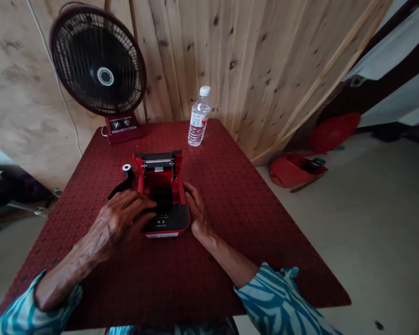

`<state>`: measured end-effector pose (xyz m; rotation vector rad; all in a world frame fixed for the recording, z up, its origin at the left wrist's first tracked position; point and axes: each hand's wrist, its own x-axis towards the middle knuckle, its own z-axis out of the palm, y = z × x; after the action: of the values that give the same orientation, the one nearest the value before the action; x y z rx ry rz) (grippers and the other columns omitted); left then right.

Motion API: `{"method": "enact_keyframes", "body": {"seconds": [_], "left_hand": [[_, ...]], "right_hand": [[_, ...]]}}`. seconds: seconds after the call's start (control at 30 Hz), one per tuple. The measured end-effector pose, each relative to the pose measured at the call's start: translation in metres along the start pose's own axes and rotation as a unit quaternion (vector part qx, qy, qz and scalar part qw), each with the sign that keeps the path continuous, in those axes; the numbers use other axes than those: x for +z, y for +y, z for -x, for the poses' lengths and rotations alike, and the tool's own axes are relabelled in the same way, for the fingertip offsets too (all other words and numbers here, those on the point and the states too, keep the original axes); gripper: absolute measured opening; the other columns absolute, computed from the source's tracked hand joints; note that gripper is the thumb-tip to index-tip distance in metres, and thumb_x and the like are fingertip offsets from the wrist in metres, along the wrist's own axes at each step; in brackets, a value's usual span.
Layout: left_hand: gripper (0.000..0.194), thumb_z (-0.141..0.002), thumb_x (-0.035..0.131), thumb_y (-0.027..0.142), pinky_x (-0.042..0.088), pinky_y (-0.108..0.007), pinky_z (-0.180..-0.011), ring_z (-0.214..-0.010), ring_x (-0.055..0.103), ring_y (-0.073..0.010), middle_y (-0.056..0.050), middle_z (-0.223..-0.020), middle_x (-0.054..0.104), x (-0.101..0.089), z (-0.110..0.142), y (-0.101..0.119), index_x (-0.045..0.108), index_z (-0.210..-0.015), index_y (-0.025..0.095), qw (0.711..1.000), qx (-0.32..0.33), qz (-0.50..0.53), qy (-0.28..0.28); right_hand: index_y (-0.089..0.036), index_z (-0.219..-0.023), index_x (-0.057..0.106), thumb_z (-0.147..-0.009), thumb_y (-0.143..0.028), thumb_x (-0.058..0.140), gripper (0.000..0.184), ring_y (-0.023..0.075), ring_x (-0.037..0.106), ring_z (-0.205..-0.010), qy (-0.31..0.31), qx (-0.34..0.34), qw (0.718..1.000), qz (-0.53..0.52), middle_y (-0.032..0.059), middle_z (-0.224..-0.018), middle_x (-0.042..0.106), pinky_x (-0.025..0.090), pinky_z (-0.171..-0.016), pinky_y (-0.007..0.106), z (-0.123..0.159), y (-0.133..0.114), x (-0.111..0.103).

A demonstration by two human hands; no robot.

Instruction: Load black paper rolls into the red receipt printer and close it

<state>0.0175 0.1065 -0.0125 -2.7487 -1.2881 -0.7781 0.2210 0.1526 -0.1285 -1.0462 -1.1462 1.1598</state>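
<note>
A small red and black printer (165, 223) stands on the table with its lid (158, 163) raised. A dark roll (160, 196) lies in its open bay. My left hand (120, 216) reaches over the printer's left side, its fingers apart near the bay and the button panel; nothing shows in them. My right hand (195, 209) holds the printer's right side, fingers curved along the red wall. Just left of the printer stands a small black ribbon roll (126, 169) with a white core, its loose tail running towards my left hand.
A maroon fan (105, 77) stands at the table's back left. Near the back edge is a clear water bottle (197, 121) with a white cap. The dark red patterned table (209, 274) meets a wooden wall (251, 60). A red bag (289, 171) lies on the floor at right.
</note>
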Motion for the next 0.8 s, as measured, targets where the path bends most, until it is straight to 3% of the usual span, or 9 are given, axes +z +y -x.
{"method": "enact_keyframes", "body": {"seconds": [0.27,0.57,0.8], "left_hand": [[0.016,-0.097,0.052,0.022,0.048,-0.029,-0.077,-0.082,0.065,-0.0151,-0.003,-0.088,0.071,0.003,-0.010,-0.002,0.068,-0.095,0.021,1.000,0.010,0.016,-0.010],[0.011,-0.094,0.057,0.020,0.049,-0.027,-0.075,-0.082,0.066,-0.0146,-0.003,-0.089,0.070,0.003,-0.001,0.001,0.068,-0.094,0.021,0.999,0.020,0.009,0.039],[0.013,-0.094,0.056,0.015,0.046,-0.031,-0.078,-0.083,0.065,-0.0165,-0.003,-0.087,0.069,0.009,0.013,0.007,0.068,-0.098,0.019,0.998,0.045,-0.001,0.039]], "right_hand": [[-0.030,-0.122,0.060,-0.092,-0.046,0.048,0.036,0.0225,0.054,-0.124,-0.015,-0.011,1.000,0.004,0.0033,-0.128,0.062,0.039,-0.110,0.043,-0.001,-0.005,-0.002],[-0.032,-0.126,0.057,-0.092,-0.049,0.049,0.039,0.0224,0.055,-0.125,-0.005,0.002,1.000,-0.012,0.0027,-0.133,0.061,0.042,-0.109,0.045,-0.002,-0.002,-0.001],[-0.029,-0.127,0.055,-0.090,-0.063,0.043,0.052,0.0239,0.056,-0.123,0.058,-0.079,0.995,0.032,0.0079,-0.132,0.060,0.040,-0.109,0.049,-0.034,-0.022,0.004]]}}
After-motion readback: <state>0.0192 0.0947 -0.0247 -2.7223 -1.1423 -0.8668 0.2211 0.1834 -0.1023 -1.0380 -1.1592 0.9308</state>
